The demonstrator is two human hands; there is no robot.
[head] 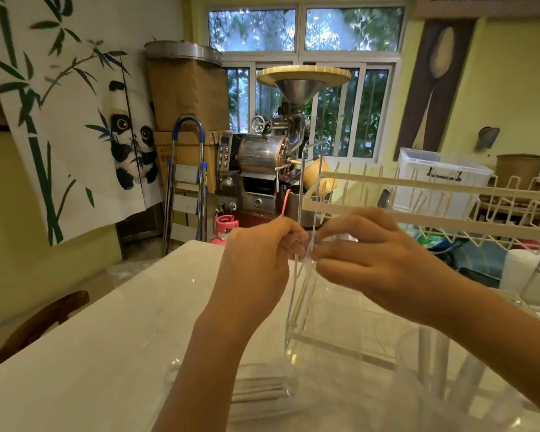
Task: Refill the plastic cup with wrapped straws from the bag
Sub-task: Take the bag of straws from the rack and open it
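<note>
My left hand and my right hand are raised together over the white table. Both pinch the top edge of a clear plastic bag between their fingertips. The bag hangs down to the table, where a bundle of white wrapped straws lies in its lower end, partly hidden by my left forearm. A clear plastic cup stands at the lower right under my right forearm, with a few white wrapped straws upright inside it.
A clear acrylic box stands on the table just behind the bag. A white wire rack spans the right side at hand height. Beyond the table's far edge are a coffee roaster, a stepladder and a pink gas cylinder. A wooden chair sits at the left.
</note>
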